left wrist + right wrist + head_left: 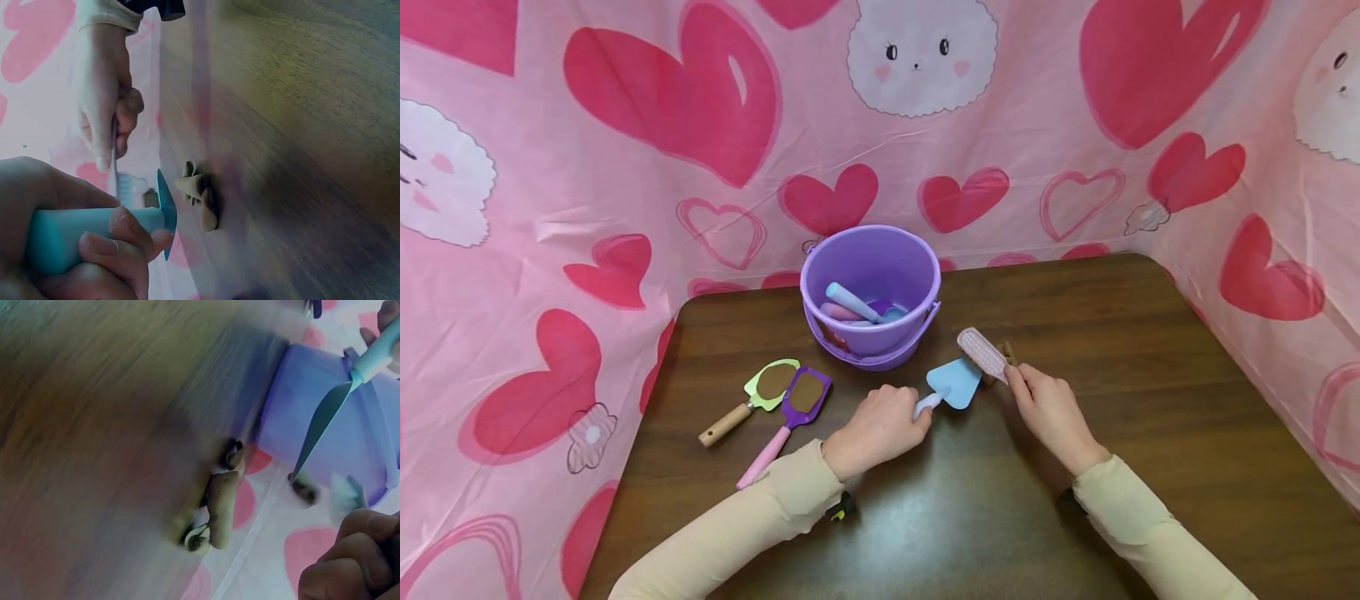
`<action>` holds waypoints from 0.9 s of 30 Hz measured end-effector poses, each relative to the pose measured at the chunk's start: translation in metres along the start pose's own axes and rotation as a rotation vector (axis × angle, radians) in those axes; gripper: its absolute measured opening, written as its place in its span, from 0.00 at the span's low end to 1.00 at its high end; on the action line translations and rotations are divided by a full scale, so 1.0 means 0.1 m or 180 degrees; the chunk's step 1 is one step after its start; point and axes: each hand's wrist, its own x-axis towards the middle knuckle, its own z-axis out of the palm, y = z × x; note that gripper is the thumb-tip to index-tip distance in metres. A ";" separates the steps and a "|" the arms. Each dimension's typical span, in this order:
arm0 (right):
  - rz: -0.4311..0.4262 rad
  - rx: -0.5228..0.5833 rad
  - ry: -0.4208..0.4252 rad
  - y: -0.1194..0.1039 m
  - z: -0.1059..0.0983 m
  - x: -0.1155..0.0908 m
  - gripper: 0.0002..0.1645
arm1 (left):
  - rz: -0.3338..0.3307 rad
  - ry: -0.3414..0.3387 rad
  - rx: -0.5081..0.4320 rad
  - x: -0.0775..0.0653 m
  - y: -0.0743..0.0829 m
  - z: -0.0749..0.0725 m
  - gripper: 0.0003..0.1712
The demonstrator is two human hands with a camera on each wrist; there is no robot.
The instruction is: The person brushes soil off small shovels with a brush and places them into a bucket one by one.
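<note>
1. Brush [982, 353] work in the head view, by the look of it. Got it in the right hand [1052, 417], fingers curled round the grip, overlapping the edge of the light-blue shovel [957, 385]. Got that one's handle clutched in the left hand [880, 425], out around the middle of the wooden surface [1150, 333]. Can also see a purple bucket [891, 337] near the far edge with handled tools [853, 300] inside, plus a green scoop [763, 402] and a purple scoop [791, 416] over toward the left edge, both with brown patches.

2. Left wrist view next: clearly shows fingers and thumb wrapped round the shovel handle. Shows curled brown pieces [199, 194] on the surface too, apart from the blade. Can't tell whether bristles touch blade.

3. Right wrist view last: shows just folded knuckles, plus a brown clump [304, 489] at the blade's tip, bristles just beside it. Would call the step brushing off the blade, probably unfinished. Probably calls next for steadying the shovel and drawing the bristles lightly across.
</note>
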 end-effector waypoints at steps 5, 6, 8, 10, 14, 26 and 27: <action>-0.0274 0.0102 -0.0414 -0.05 0.06 -0.05 0.18 | 0.0019 0.0085 -0.0008 0.01 -0.01 0.00 0.19; -0.0310 0.0105 -0.0487 -0.06 0.08 -0.06 0.18 | 0.0026 0.0105 -0.0009 0.01 -0.01 0.00 0.19; -0.0312 0.0113 -0.0570 -0.06 0.11 -0.07 0.18 | 0.0049 0.0139 -0.0007 0.01 -0.01 -0.01 0.18; -0.0242 0.0103 -0.0563 -0.05 0.12 -0.07 0.18 | 0.0070 0.0156 -0.0034 0.01 -0.01 -0.01 0.18; -0.0014 0.0044 -0.0468 -0.01 0.09 -0.05 0.20 | 0.0100 0.0143 -0.0081 0.00 -0.01 -0.02 0.18; -0.0248 0.0335 -0.0602 -0.08 0.12 -0.11 0.20 | 0.0139 0.0279 0.0056 0.00 -0.02 0.04 0.18; -0.0250 0.0339 -0.0611 -0.08 0.12 -0.11 0.19 | 0.0146 0.0292 0.0058 0.00 -0.02 0.04 0.18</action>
